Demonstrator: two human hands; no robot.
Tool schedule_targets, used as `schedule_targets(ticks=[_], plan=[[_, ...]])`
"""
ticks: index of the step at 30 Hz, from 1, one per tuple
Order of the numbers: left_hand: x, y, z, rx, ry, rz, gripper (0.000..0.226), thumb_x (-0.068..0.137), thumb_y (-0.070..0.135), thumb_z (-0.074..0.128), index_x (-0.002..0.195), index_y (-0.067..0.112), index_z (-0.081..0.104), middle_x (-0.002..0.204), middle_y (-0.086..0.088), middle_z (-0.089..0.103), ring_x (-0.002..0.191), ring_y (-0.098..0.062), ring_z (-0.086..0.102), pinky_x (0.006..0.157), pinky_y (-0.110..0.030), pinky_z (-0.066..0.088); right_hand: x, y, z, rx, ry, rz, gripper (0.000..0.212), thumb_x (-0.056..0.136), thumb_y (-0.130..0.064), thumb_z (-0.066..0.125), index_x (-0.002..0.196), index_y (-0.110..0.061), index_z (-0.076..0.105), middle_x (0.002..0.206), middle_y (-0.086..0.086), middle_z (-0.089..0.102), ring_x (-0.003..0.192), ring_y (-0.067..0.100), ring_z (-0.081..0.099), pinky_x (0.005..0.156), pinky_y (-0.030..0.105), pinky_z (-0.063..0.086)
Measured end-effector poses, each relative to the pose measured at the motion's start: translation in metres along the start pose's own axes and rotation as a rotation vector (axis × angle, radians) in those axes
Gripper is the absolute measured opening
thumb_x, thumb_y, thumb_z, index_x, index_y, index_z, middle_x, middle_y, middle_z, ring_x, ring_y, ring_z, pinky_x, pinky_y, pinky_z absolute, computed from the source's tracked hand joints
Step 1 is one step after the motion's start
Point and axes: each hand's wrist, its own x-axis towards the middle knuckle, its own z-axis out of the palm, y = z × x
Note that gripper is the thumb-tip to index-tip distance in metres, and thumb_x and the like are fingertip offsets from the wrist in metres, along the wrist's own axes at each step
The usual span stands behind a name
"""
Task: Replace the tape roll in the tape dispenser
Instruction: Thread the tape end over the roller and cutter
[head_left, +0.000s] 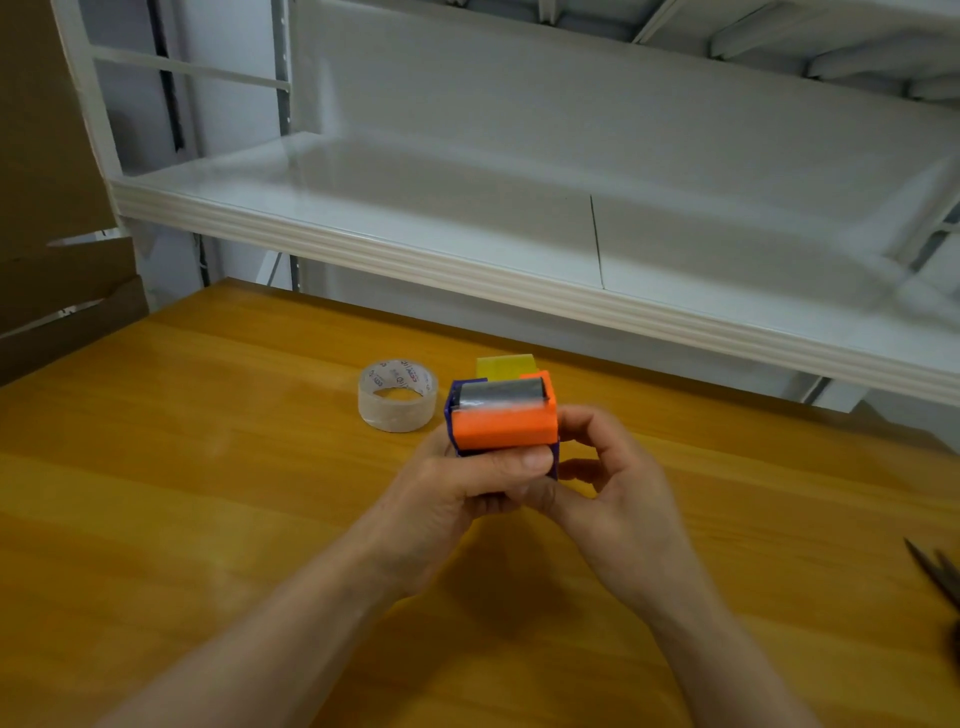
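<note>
An orange and purple tape dispenser (501, 423) with a grey roller on top is held above the wooden table (208, 467). My left hand (467, 493) grips it from the left and underneath, thumb across its front. My right hand (608, 483) holds its right side with fingers curled. A clear tape roll (397, 397) with a printed core lies flat on the table just left of the dispenser, apart from both hands. A yellow part (501, 368) shows behind the dispenser; I cannot tell if it is attached.
A white shelf (519, 280) overhangs the table's far edge. Brown cardboard (57, 260) stands at the left. Dark scissors (935, 571) lie at the table's right edge.
</note>
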Motion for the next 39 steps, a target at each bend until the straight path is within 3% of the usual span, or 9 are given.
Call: schedule_targets(ticks=[3, 11, 16, 20, 26, 29, 33, 36, 39], plan=[[0.002, 0.0, 0.0, -0.016, -0.03, 0.012, 0.03, 0.068, 0.033, 0.074, 0.098, 0.03, 0.076, 0.097, -0.001, 0.075, 0.097, -0.02, 0.072, 0.088, -0.039, 0.057, 0.0, 0.0, 0.001, 0.007, 0.03, -0.003, 0.042, 0.074, -0.041, 0.08, 0.112, -0.034, 0.064, 0.116, -0.008, 0.068, 0.11, 0.013, 0.064, 0.09, 0.046, 0.054], [0.003, 0.001, -0.003, -0.006, 0.027, -0.007, 0.038, 0.07, 0.036, 0.075, 0.107, 0.028, 0.073, 0.112, -0.018, 0.074, 0.111, -0.036, 0.069, 0.103, -0.066, 0.047, -0.002, -0.002, 0.005, -0.006, 0.076, 0.024, 0.045, 0.07, -0.052, 0.079, 0.11, -0.037, 0.065, 0.114, -0.01, 0.069, 0.11, 0.009, 0.063, 0.092, 0.042, 0.053], [0.003, -0.002, -0.004, -0.023, 0.073, -0.054, 0.05, 0.068, 0.038, 0.077, 0.117, 0.027, 0.069, 0.116, -0.011, 0.075, 0.115, -0.033, 0.068, 0.103, -0.066, 0.047, -0.001, 0.001, 0.005, 0.038, 0.078, 0.095, 0.039, 0.074, -0.021, 0.085, 0.106, -0.031, 0.066, 0.102, -0.014, 0.073, 0.098, 0.005, 0.067, 0.084, 0.026, 0.054], [0.005, -0.005, -0.005, -0.018, 0.108, -0.122, 0.045, 0.075, 0.033, 0.076, 0.119, 0.03, 0.068, 0.117, -0.004, 0.076, 0.115, -0.026, 0.068, 0.102, -0.065, 0.048, -0.002, 0.003, 0.004, 0.026, 0.083, 0.125, 0.039, 0.074, -0.015, 0.085, 0.104, -0.029, 0.066, 0.099, -0.019, 0.074, 0.092, -0.001, 0.068, 0.075, 0.01, 0.049], [0.004, 0.001, -0.006, 0.007, 0.11, -0.291, 0.044, 0.074, 0.038, 0.08, 0.117, 0.03, 0.071, 0.117, 0.002, 0.076, 0.116, -0.021, 0.067, 0.1, -0.057, 0.053, 0.0, 0.01, 0.004, -0.076, 0.095, 0.203, 0.038, 0.074, -0.023, 0.086, 0.103, -0.035, 0.066, 0.096, -0.018, 0.074, 0.092, 0.0, 0.067, 0.077, 0.02, 0.053], [0.005, 0.004, -0.014, 0.034, 0.1, -0.356, 0.044, 0.074, 0.027, 0.08, 0.117, 0.026, 0.071, 0.119, 0.002, 0.075, 0.116, -0.018, 0.065, 0.1, -0.052, 0.052, 0.002, 0.013, 0.001, -0.163, 0.13, 0.243, 0.04, 0.073, -0.027, 0.087, 0.107, -0.03, 0.066, 0.098, -0.012, 0.072, 0.092, 0.003, 0.066, 0.079, 0.025, 0.054], [0.016, 0.001, -0.03, 0.002, 0.423, -0.373, 0.027, 0.084, -0.009, 0.057, 0.099, 0.012, 0.064, 0.128, -0.016, 0.062, 0.098, -0.021, 0.058, 0.078, -0.037, 0.051, 0.003, 0.015, -0.005, -0.37, 0.131, 0.313, 0.046, 0.076, -0.033, 0.084, 0.116, -0.028, 0.063, 0.109, -0.012, 0.069, 0.1, 0.007, 0.064, 0.089, 0.036, 0.055], [0.023, 0.0, -0.045, -0.05, 0.636, -0.33, 0.035, 0.083, -0.015, 0.047, 0.092, 0.016, 0.06, 0.113, -0.01, 0.059, 0.093, -0.02, 0.053, 0.068, -0.031, 0.046, 0.002, 0.012, -0.005, -0.572, 0.1, 0.326, 0.05, 0.078, -0.038, 0.081, 0.123, -0.027, 0.061, 0.118, -0.006, 0.07, 0.107, 0.014, 0.066, 0.093, 0.037, 0.054], [0.026, 0.0, -0.056, -0.07, 0.689, -0.3, 0.037, 0.082, -0.017, 0.045, 0.092, 0.016, 0.061, 0.097, -0.004, 0.058, 0.093, -0.019, 0.053, 0.07, -0.031, 0.044, 0.002, 0.005, -0.004, -0.739, 0.074, 0.311, 0.05, 0.08, -0.045, 0.077, 0.124, -0.029, 0.06, 0.117, -0.006, 0.072, 0.106, 0.018, 0.068, 0.089, 0.035, 0.054]])
